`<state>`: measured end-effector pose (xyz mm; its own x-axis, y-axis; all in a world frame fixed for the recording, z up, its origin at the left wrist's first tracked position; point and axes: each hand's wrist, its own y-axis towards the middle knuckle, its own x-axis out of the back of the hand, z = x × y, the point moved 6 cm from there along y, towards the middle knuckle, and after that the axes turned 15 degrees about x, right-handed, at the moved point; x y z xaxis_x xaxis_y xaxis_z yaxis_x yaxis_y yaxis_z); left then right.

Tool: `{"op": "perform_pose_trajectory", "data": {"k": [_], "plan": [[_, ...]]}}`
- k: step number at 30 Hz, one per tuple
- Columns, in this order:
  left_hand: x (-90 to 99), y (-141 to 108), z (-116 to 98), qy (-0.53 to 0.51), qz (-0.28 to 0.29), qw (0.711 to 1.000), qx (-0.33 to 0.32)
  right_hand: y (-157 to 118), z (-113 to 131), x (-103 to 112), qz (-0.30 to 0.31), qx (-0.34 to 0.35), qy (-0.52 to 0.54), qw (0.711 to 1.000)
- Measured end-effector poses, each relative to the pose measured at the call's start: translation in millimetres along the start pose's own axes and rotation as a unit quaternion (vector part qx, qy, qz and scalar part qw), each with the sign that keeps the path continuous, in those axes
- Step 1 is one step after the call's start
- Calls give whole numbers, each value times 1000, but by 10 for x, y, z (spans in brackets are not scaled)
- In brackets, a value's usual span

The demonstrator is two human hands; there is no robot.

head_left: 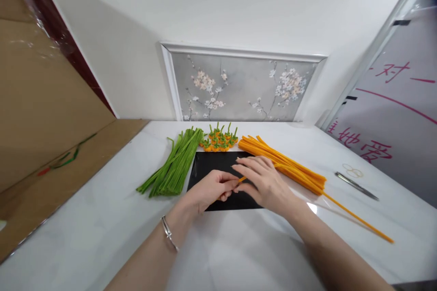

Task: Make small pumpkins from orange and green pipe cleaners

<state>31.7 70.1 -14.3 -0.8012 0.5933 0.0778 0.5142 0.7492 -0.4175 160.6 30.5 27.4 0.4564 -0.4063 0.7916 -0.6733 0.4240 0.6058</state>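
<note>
One orange stem (242, 179) sits above the black mat (235, 203): your left hand (210, 188) has its fingers pinched closed on it; your right hand (269, 185) half-curls alongside, grip unclear. Likely light, soft and bendable, it suits gentle fingertip pressure near its end.

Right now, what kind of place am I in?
Probably a home craft spot: green stems and orange stems lie bundled on a white table, beside finished orange-and-green pieces.
</note>
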Motion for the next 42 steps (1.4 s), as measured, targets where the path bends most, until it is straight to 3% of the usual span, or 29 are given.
{"op": "perform_pose_trajectory", "data": {"k": [3, 6, 13, 20, 26, 30, 37, 42], "plan": [[-74, -8, 5, -36, 15, 999, -6, 92, 205, -55, -1, 37, 21, 999], [-100, -1, 15, -59, 12, 998, -8, 107, 269, -104, 0, 30, 12, 999], [-31, 24, 40, -39, 10, 999, 20, 24, 107, -244, 44, -24, -3, 999], [171, 0, 38, 16, -69, 996, 54, -129, -259, -304, 198, -177, -51, 963], [238, 36, 82, 0, -124, 990, 69, -276, -422, -368, 217, -299, -92, 925], [251, 32, 82, -4, -138, 988, 70, -339, -486, -355, 227, -344, -106, 905], [277, 8, 68, 12, -173, 983, 56, -406, -561, -418, 262, -348, -102, 894], [424, -14, -19, 36, -246, 969, -6, -305, -474, -336, 253, -291, -104, 917]]}}
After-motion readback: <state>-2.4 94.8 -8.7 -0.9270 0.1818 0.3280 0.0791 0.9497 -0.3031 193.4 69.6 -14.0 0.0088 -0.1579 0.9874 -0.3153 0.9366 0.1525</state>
